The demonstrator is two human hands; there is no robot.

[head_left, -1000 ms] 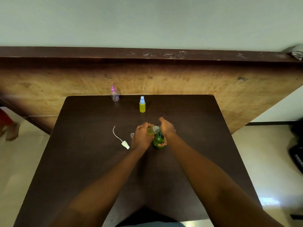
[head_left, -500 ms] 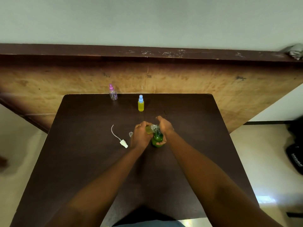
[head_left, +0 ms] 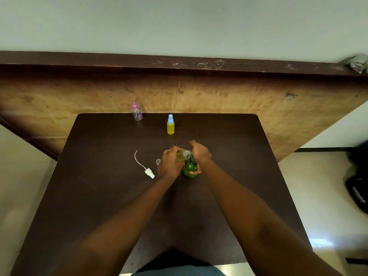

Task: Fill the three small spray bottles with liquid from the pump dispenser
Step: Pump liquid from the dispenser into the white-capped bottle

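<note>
Both hands meet near the middle of the table (head_left: 103, 196). The left hand (head_left: 170, 164) curls round the open bottle (head_left: 182, 155), which lies tilted almost on its side, its clear neck pointing right toward the other hand. Yellowish liquid shows in the part of the bottle nearest the left fingers.

The right hand (head_left: 200, 154) sits over the top of the green dispenser (head_left: 190, 169), fingers bent down over the pump head, with one digit wrapped round the green body lower down. The pump's nozzle is hidden by the hands, so I cannot tell whether it touches the bottle's mouth. The dispenser stands upright on the table, just below and between the two hands.

Left of the left hand lies a white spray head (head_left: 149, 173) with its thin tube curving away. A small clear cap (head_left: 158, 161) stands between it and the left hand.

Well apart, toward the far edge, stand the pink bottle (head_left: 137, 112) and, to its right and nearer, the yellow bottle (head_left: 170, 126) with a blue top, both upright and capped.
</note>
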